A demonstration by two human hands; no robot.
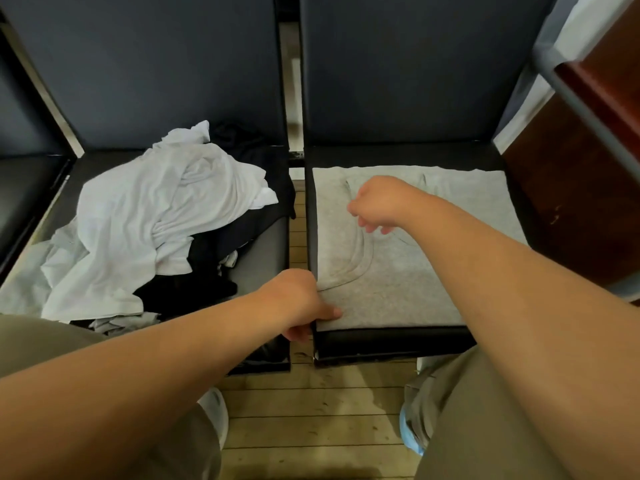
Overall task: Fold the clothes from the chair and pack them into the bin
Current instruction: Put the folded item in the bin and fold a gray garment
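On the left chair (264, 252) an unfolded heap is piled: a crumpled white garment (138, 216) is draped over black clothing (187, 289), and the heap spills over the seat's left and near edges. Bare seat is left only along its right side. A narrow gap of wooden floor (311, 410) is seen between the two seats.

The near left corner of the grey T-shirt (398, 292) is pinched by the left hand (298, 303), thumb on top and fingers curled under the edge. The shirt is spread flat on the right chair (391, 341), covering nearly the whole seat, its hem lined up with the front edge.

The right hand (377, 204) is held over the shirt's far left part with fingers loosely curled downward; whether cloth is gripped cannot be told. The seat's right side is closely bounded by a red-brown wooden panel (571, 188).
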